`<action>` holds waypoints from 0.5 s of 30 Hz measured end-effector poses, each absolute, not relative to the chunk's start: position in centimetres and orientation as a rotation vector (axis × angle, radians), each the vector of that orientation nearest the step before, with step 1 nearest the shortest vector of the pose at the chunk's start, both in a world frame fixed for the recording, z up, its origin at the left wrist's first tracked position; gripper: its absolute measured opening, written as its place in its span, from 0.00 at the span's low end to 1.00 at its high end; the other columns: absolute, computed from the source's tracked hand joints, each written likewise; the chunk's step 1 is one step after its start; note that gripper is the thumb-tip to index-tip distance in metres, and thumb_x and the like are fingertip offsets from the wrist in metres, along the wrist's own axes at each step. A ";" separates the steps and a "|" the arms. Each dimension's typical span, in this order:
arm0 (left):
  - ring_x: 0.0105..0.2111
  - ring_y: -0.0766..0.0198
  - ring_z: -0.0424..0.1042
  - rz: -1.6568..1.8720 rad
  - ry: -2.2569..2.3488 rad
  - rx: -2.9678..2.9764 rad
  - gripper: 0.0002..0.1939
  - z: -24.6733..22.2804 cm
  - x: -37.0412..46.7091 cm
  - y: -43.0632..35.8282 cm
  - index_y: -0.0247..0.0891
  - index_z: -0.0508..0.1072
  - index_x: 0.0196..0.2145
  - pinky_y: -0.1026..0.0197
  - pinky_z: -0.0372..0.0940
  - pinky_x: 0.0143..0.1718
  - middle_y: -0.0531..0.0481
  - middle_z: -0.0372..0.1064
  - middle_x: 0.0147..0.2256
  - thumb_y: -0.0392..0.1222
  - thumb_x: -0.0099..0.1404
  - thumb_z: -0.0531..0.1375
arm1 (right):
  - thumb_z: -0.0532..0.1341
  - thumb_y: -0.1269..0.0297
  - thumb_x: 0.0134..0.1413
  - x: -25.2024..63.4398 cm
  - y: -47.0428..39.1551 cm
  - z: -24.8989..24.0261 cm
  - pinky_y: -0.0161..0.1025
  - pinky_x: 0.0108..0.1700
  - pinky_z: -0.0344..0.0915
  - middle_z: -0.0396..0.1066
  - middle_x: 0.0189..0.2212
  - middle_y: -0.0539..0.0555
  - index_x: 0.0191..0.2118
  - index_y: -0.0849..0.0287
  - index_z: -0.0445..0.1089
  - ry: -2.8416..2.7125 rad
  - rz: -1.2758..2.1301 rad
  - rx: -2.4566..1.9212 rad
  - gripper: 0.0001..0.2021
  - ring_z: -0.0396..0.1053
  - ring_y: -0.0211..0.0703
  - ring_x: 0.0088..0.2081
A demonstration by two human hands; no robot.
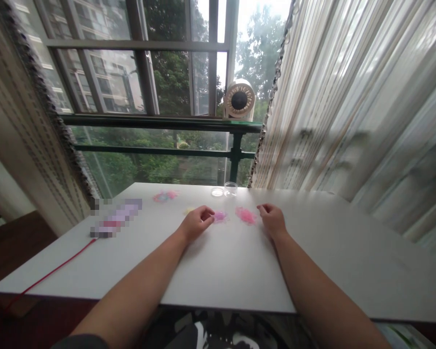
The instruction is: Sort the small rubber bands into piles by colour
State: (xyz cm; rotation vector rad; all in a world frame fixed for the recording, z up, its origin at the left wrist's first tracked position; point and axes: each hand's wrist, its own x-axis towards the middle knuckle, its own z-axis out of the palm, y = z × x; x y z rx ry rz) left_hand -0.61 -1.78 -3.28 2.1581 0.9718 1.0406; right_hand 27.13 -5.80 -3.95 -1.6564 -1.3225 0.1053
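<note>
A purple pile of tiny, thin pieces lies on the white table. At its left edge is my left hand, fingers curled and thumb and forefinger slightly apart. A yellow pile is partly hidden behind that hand. Just right of the purple one lies a pink pile. My right hand is beside the pink pile, its thumb and forefinger pinched together; whatever is between them is too small to make out. The single pieces in the piles are too blurred to name.
Behind the piles stand a clear round tub and a clear lid. A mixed-colour pile lies at the back left. Nearer the left edge is a blurred-out purple object with a red cable. A white fan stands by the window.
</note>
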 end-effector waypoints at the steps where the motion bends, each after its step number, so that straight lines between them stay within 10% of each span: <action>1: 0.26 0.67 0.66 1.075 1.011 2.155 0.12 -3.0 -1.4 -1.1 0.36 0.72 0.36 0.66 0.61 0.29 0.52 0.69 0.25 0.44 0.56 0.58 | 0.50 0.54 0.51 26.8 -6.1 -3.8 0.35 0.24 0.55 0.67 0.18 0.54 0.24 0.63 0.70 -1.329 0.119 -1.644 0.19 0.62 0.41 0.21; 15: 0.38 0.65 0.72 1.534 2.051 1.378 0.19 -4.7 -14.3 7.1 0.32 0.65 0.46 0.64 0.64 0.39 0.40 0.69 0.43 0.26 0.59 0.44 | 0.51 0.57 0.51 18.8 -8.3 -5.5 0.37 0.24 0.40 0.45 0.15 0.45 0.16 0.58 0.47 -2.192 0.410 -1.395 0.19 0.45 0.34 0.20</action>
